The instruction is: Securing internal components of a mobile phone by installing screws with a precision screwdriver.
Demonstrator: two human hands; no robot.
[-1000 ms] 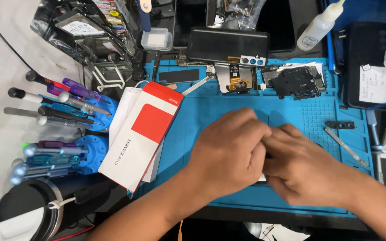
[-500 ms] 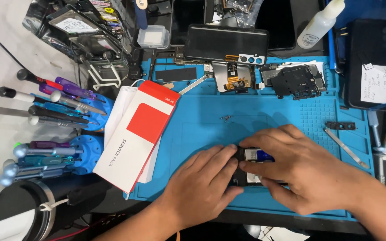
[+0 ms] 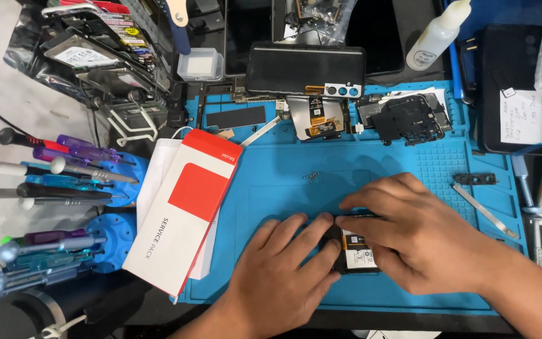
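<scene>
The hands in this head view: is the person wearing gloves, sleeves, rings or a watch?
No. Both the left hand and the right hand are bare: no gloves, no rings on the fingers that show. The forearms are uncovered as far as the picture's edge, with no sleeve, watch or wristband in view. The fingernails are short and unpainted.

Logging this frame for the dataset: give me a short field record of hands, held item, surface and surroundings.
surface: blue work mat
left hand: fingers lie on the left end of the opened phone
right hand: covers the phone's right part from above
opened phone: flat on the mat, dark body, white-labelled battery showing between the hands
loose screws: small cluster on the mat above the hands
red and white box: left edge of the mat
screwdrivers: in blue holders, far left
metal pry tool: on the mat, to the right
</scene>
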